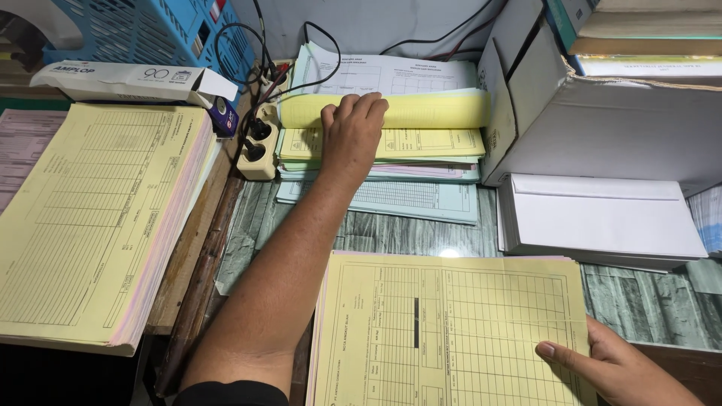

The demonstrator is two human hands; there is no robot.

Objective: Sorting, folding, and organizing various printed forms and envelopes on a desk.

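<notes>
Cluttered paperwork surface [421, 233], marbled green top. Nearest, at 5 o'clock, right hand [613, 368] pins the yellow form stack [451, 331], fingers loose. Up at 12 o'clock, left hand [350, 131] lies flat, open, on the curled yellow sheet [429, 110] atop the far paper pile [421, 169].

Wood-grain desk top [391, 229] under glossy cover with light glare, pale wall [391, 22] behind, blue plastic crate [143, 30] far left
</notes>
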